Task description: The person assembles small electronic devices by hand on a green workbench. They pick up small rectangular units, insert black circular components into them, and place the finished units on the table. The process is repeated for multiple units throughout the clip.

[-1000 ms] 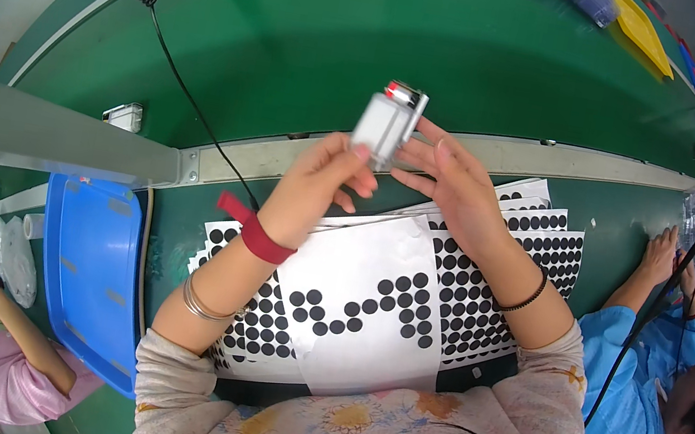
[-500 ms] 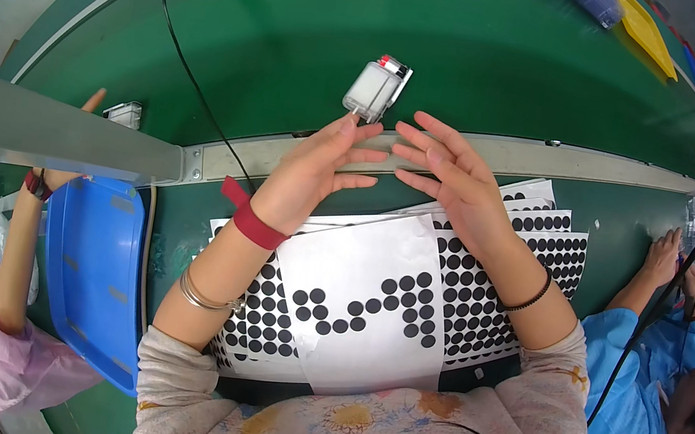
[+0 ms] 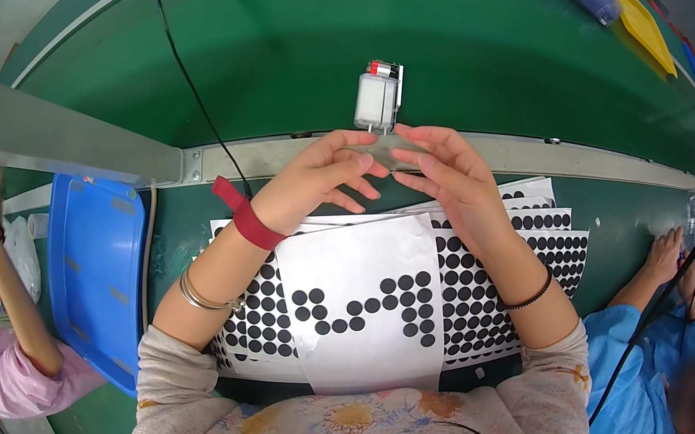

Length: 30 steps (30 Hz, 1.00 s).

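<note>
A small clear-and-white plastic case (image 3: 377, 99), with red and black parts at its far end and two short prongs at its near end, lies on the green belt. My right hand (image 3: 462, 190) reaches it from the right, fingers stretched and apart, a fingertip at the case's near corner. My left hand (image 3: 309, 174), a red band at its wrist, has its fingers spread just below the prongs. Between the two sets of fingertips a grey-green patch shows; I cannot tell whether it is film or shadow.
White sheets with black dots (image 3: 364, 284) lie before me. A metal rail (image 3: 595, 164) edges the belt (image 3: 236, 60). At left are a blue tray (image 3: 95, 267), a grey post (image 3: 50, 126) and a person in pink (image 3: 18, 373); at right, a person in blue (image 3: 629, 402). A black cable (image 3: 194, 90) hangs nearby.
The case has turned from tilted to nearly straight and shifted slightly nearer. My fingertips have come closer together at its near end. The co-worker at left has drawn an arm back from the belt.
</note>
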### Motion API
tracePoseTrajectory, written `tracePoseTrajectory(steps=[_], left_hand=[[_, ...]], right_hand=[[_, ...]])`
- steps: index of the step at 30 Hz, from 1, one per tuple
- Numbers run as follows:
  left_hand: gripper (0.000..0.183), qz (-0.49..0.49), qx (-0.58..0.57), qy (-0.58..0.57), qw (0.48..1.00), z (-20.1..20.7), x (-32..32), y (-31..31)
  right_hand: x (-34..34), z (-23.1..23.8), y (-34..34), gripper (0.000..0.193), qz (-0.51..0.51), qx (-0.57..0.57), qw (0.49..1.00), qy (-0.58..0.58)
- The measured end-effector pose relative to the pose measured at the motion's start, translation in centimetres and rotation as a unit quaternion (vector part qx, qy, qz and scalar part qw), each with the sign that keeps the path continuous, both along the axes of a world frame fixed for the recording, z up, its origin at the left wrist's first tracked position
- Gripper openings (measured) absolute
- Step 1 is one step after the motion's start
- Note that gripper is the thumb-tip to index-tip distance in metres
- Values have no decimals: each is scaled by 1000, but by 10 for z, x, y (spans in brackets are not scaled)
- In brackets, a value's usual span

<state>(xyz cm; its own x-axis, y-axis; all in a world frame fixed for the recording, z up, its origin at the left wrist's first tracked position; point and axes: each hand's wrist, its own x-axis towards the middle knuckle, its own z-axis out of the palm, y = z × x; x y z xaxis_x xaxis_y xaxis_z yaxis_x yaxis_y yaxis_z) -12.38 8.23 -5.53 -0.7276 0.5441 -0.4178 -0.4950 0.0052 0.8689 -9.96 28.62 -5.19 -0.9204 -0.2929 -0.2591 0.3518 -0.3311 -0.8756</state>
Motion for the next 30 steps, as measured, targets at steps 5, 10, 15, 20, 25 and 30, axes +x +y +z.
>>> tracePoseTrajectory(steps=[5,10,15,20,25,30], left_hand=[[49,-15,8,5,1000,1,-1,0],[50,-15,13,7,1000,-1,-1,1],[50,-15,11,11,1000,1,-1,2],[50,-12,10,11,1000,2,-1,2],[50,-8,16,7,1000,0,-1,2],[51,-6,16,3,1000,1,-2,2]], right_hand=[[-1,-2,1,28,22,29,999,7],[-2,-2,0,28,45,57,997,19],[-2,-5,-1,32,51,56,997,33],[-1,-4,-1,36,52,54,997,33],[-2,-4,-1,38,59,57,996,39],[-1,-2,-1,38,66,54,996,40]])
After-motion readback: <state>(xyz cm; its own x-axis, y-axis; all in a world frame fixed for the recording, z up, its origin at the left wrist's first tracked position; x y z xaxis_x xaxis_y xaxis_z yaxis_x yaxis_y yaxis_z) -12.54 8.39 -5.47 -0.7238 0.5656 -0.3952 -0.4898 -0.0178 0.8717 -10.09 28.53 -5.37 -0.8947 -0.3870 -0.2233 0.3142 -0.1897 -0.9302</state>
